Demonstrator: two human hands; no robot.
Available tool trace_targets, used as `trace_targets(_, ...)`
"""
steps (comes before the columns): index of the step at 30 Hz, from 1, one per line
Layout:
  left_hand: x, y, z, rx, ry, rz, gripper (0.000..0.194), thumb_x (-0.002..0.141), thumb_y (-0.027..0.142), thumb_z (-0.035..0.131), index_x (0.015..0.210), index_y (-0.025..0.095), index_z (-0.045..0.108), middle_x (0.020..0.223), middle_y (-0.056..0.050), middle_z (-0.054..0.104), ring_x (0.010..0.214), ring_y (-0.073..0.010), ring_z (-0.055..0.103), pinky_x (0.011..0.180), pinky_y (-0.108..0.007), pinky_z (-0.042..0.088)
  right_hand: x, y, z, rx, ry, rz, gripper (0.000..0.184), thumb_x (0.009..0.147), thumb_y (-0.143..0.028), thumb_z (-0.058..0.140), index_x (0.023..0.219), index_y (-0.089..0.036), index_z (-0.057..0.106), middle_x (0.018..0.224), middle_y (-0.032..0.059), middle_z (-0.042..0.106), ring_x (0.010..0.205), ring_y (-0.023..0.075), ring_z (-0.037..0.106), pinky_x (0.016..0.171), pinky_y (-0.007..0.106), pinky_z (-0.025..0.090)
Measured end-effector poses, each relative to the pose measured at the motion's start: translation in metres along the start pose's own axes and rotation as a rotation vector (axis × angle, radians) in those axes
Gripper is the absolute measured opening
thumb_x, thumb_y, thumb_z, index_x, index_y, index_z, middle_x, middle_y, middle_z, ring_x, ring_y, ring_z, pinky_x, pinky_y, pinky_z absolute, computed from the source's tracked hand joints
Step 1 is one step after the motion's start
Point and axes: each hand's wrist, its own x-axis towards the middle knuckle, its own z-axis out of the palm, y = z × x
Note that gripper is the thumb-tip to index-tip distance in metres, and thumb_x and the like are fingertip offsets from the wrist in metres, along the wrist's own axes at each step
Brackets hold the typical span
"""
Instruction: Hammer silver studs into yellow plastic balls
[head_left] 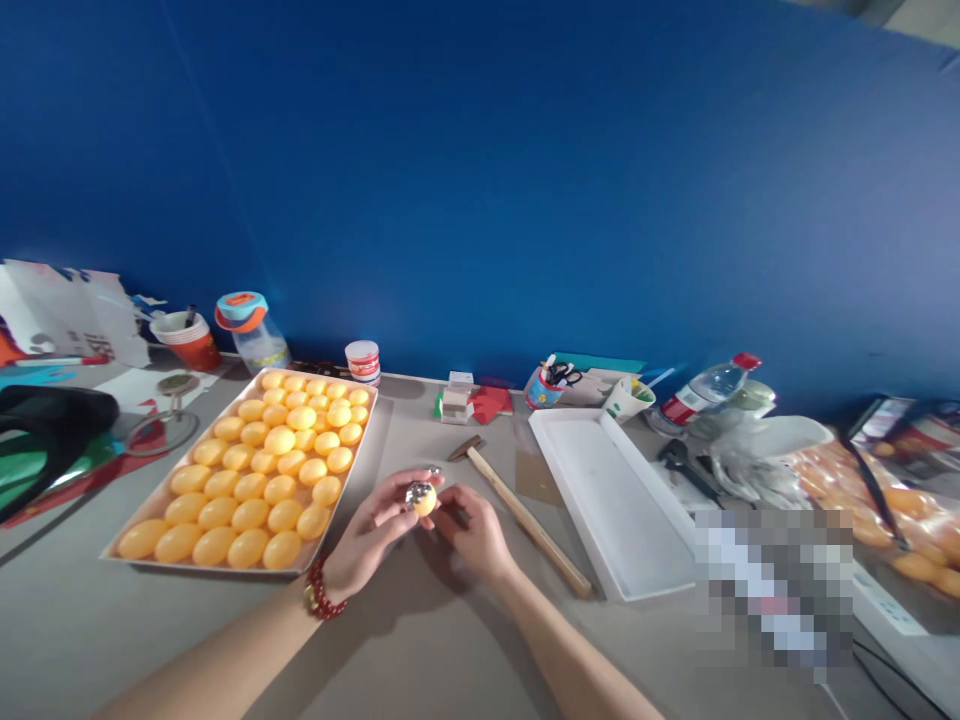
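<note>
My left hand (373,530), with a red bead bracelet (321,590) at the wrist, pinches a small ball (424,500) that is yellow on one side and shiny silver on the other. Close to the ball's right side, my right hand (472,530) has its fingers curled together. Whether those fingers touch the ball or hold something small is hidden. Left of my hands lies a shallow tray (324,540) filled with rows of orange-yellow balls (251,515). A hammer (529,520) with a wooden handle rests on the table just right of my right hand.
A white rectangular tray (611,510) lies right of the hammer. Small boxes (456,402), a pen cup (544,390) and a tipped bottle (705,390) line the blue wall (480,200). Bagged orange balls (915,510) sit far right. Paper cups (187,340) stand back left.
</note>
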Motion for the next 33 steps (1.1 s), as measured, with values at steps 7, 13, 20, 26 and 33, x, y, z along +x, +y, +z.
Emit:
trace_targets(7, -0.002, 0.002, 0.0, -0.024, -0.083, 0.003, 0.033, 0.092, 0.024, 0.058, 0.125, 0.023, 0.059, 0.136, -0.013, 0.056, 0.088, -0.0194, 0.066, 0.083, -0.037, 0.054, 0.0, -0.019, -0.012, 0.56, 0.12, 0.071, 0.011, 0.085, -0.03, 0.069, 0.083, -0.02, 0.064, 0.082, 0.0004, 0.058, 0.076, 0.0143, 0.054, 0.071, 0.025, 0.045)
trace_targets(13, -0.001, -0.007, -0.002, -0.015, -0.058, 0.005, 0.041, 0.092, 0.023, 0.059, 0.133, 0.028, 0.055, 0.127, -0.01, 0.061, 0.091, -0.0198, 0.066, 0.084, -0.037, 0.056, -0.003, -0.031, -0.008, 0.754, 0.011, 0.081, 0.007, 0.084, -0.028, 0.071, 0.081, -0.022, 0.07, 0.096, 0.0029, 0.054, 0.09, 0.0173, 0.054, 0.076, 0.027, 0.046)
trace_targets(20, 0.0, -0.009, -0.001, 0.179, 0.011, 0.089, 0.035, 0.084, 0.025, 0.069, 0.119, 0.027, 0.066, 0.124, -0.008, 0.063, 0.103, -0.0237, 0.065, 0.08, -0.031, 0.059, -0.006, -0.033, -0.005, 0.714, 0.01, 0.101, 0.007, 0.079, -0.029, 0.076, 0.08, -0.023, 0.073, 0.099, 0.0033, 0.047, 0.086, 0.0165, 0.053, 0.076, 0.029, 0.048)
trace_targets(26, -0.001, -0.006, -0.003, 0.36, 0.024, 0.137, 0.034, 0.086, 0.025, 0.067, 0.121, 0.027, 0.066, 0.128, -0.008, 0.063, 0.118, -0.026, 0.059, 0.096, -0.035, 0.053, -0.007, -0.031, -0.002, 0.688, 0.007, 0.085, 0.009, 0.079, -0.032, 0.077, 0.08, -0.024, 0.074, 0.101, 0.004, 0.048, 0.088, 0.0177, 0.055, 0.078, 0.032, 0.05)
trace_targets(33, -0.004, -0.002, -0.002, 0.343, -0.019, 0.063, 0.037, 0.097, 0.029, 0.049, 0.132, 0.026, 0.057, 0.14, -0.009, 0.055, 0.13, -0.0278, 0.051, 0.102, -0.039, 0.049, -0.006, -0.032, -0.001, 0.619, 0.042, 0.095, 0.013, 0.078, -0.036, 0.077, 0.079, -0.024, 0.073, 0.102, 0.0048, 0.051, 0.093, 0.0202, 0.055, 0.084, 0.035, 0.051)
